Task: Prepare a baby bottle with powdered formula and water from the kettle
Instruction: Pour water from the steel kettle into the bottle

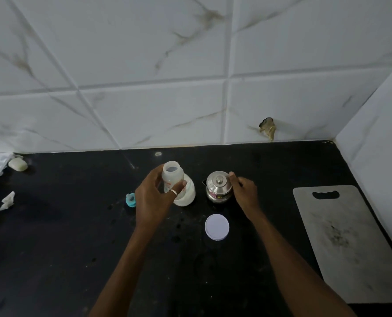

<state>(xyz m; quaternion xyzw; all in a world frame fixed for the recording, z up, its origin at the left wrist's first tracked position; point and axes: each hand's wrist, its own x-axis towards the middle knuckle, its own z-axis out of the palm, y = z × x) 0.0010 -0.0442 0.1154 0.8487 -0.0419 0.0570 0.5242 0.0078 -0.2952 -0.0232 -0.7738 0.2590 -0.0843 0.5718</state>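
Bottle (172,177) open, nipple (130,199) off at 9 o'clock: left hand (152,197) fingers clamp it, right hand (244,191) fingers curl round the kettle (218,186) at 3 o'clock — water, capping seemingly left.

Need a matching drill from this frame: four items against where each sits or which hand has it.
Items:
1. clear plastic baby bottle
2. small steel kettle
3. round white lid
4. grey cutting board

Places:
a. flat on the black counter, between the forearms
b. held by the left hand
c. far right of the counter
d. held by the right hand

Pairs: 1-b, 2-d, 3-a, 4-c
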